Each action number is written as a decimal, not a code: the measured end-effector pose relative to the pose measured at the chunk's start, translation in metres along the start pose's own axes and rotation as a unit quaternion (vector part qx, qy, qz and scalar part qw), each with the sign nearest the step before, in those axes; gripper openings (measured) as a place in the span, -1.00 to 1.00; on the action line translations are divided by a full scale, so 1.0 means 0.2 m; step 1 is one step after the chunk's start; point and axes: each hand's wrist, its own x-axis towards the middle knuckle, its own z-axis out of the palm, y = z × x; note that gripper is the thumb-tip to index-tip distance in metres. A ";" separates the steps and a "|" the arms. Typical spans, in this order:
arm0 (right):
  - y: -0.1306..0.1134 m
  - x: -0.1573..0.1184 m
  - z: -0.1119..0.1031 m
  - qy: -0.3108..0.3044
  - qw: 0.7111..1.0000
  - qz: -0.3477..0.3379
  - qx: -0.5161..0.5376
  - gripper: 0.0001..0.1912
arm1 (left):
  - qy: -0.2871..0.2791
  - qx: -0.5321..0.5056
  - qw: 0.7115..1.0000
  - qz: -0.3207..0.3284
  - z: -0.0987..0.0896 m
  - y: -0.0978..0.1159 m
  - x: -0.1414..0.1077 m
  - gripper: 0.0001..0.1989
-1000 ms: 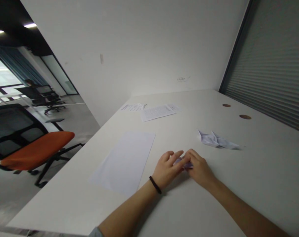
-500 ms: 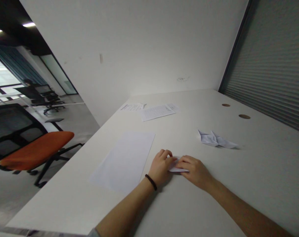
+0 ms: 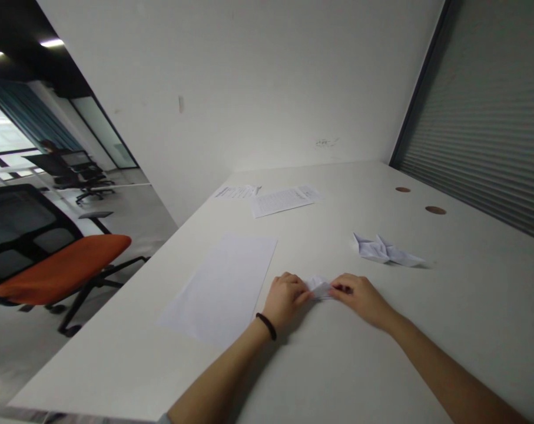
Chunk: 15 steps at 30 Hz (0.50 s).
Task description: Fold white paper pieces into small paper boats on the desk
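Observation:
Between my hands is a small piece of folded white paper (image 3: 319, 287), low over the white table. My left hand (image 3: 287, 297) is closed on its left end, thumb along the near side; a dark band circles that wrist. At the opposite end, my right hand (image 3: 359, 297) pinches the paper between thumb and fingers. My fingers hide both ends of the paper. Beyond my right hand lies a folded paper shape (image 3: 385, 250) with pointed tips. A flat blank sheet (image 3: 225, 285) lies to the left of my left hand.
Printed sheets (image 3: 282, 201) lie toward the back of the table (image 3: 328, 377), near the wall. Two round holes (image 3: 435, 210) are at the right edge beside a blind. On the floor at left stands an orange-seated chair (image 3: 68, 265). A person sits far off at left.
My hands have moved apart, to the two ends of the folded paper. More of its middle shows now, with a raised fold. The other papers stay where they were.

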 end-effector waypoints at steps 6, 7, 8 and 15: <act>-0.01 0.01 0.03 0.024 0.993 0.094 0.068 -0.85 | 0.033 0.010 0.993 -0.109 0.01 0.00 0.00 -0.81; 0.00 0.01 0.03 0.029 0.993 0.095 0.058 -0.86 | 0.036 0.011 0.992 -0.119 0.02 0.00 0.00 -0.81; 0.00 0.01 0.03 0.033 0.994 0.095 0.045 -0.86 | 0.036 0.014 0.991 -0.125 0.02 0.00 0.00 -0.80; 0.01 0.00 0.02 0.031 0.993 0.114 0.009 -0.89 | 0.003 0.080 0.990 -0.116 0.02 0.04 0.01 -0.74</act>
